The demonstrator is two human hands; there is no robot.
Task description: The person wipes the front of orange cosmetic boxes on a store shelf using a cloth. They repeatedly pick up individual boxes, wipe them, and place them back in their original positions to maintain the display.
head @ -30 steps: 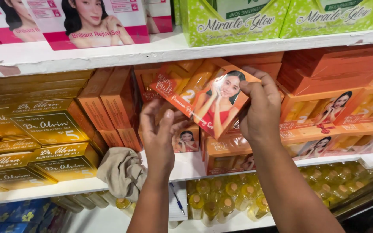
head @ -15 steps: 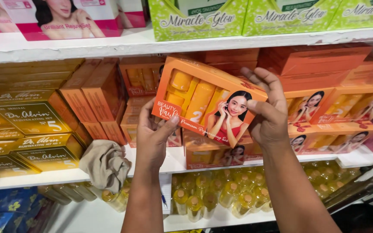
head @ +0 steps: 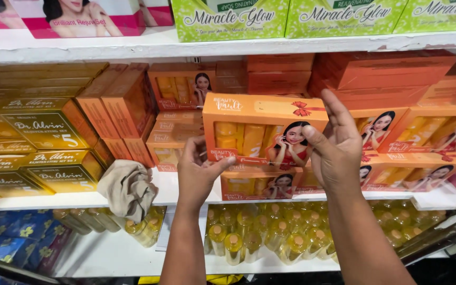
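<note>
Orange box (head: 262, 129) now level, both hands' fingers (head: 339, 113) gripping it.

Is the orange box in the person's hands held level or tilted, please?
Level: the orange box has its top edge horizontal, left hand and right hand at its ends.

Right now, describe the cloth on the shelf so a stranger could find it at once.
Start at the white middle shelf, with gold boxes on its left and orange boxes along the rest. The cloth lies crumpled at the front edge between them, just left of the left hand. It is the only soft, beige thing among stiff cartons.
</note>
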